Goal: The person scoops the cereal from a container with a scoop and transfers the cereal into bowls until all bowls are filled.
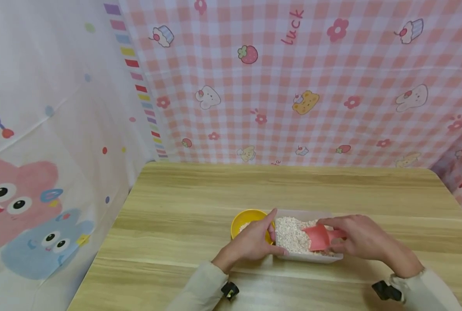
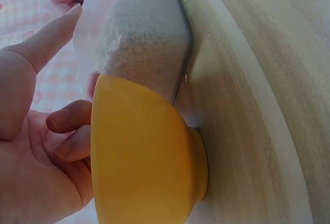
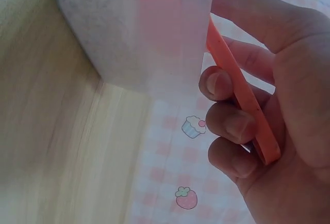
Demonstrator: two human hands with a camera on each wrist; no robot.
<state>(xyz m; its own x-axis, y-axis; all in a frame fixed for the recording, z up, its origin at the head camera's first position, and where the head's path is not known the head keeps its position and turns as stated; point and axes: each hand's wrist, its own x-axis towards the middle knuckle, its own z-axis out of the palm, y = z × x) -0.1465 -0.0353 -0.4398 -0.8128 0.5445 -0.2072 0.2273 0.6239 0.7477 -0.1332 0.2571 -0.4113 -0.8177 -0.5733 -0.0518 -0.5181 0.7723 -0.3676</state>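
A pink checked cloth [image 1: 277, 77] fills the head view from 11 to 3 o'clock, and a white cloth with cartoon figures [image 1: 29, 77] hangs at 9 to 10 o'clock. The wood-grain table [image 1: 192, 190] spreads below, around 6 o'clock. Two pale sleeves come in from the near edge, the left one [image 1: 197, 287] at 6 o'clock and the right one [image 1: 431, 289] towards 5.

On the table, between 5 and 6 o'clock from the centre of the view, sits the translucent container [image 1: 308, 258]. The right hand [image 1: 365, 237], at its 3 o'clock end, has fingers wrapped closely round the scoop's handle. The left hand [image 1: 250, 242] holds the 9 o'clock end in a wide grip, thumb at the near corner, with bent fingers over the neighbouring rim of the yellow bowl [image 2: 139, 152]. That bowl stands upright just beside the container, at its 9 o'clock.

The pink scoop [image 1: 318, 237] is inside the container on its 3 o'clock half, its head pointing to 9 o'clock and resting against the contents. A small black device [image 1: 230, 291] sits at each wrist. Smallest are the pale flakes [image 1: 291, 233], heaped mostly at the container's 9 o'clock side, with some in the bowl too
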